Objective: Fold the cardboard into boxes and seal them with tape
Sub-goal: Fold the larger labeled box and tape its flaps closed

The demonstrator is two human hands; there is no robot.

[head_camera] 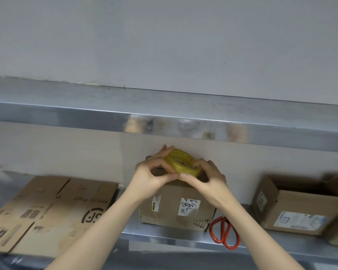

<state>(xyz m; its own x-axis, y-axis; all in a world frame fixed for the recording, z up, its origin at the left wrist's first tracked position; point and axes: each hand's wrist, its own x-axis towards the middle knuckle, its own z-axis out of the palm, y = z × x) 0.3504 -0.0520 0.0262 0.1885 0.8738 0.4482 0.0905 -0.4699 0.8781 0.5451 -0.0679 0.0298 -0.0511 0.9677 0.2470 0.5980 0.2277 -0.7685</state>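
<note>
A yellowish roll of tape is held above a small cardboard box that stands on the steel table. My left hand grips the roll's left side, thumb and fingers curled round it. My right hand pinches the roll's lower right edge with thumb and fingertips. The box carries a white label with handwriting on its front; its top is hidden behind my hands.
Flattened cardboard lies at the left on the steel table. Red-handled scissors lie right of the small box. An open cardboard box stands at the right. A steel shelf juts out overhead.
</note>
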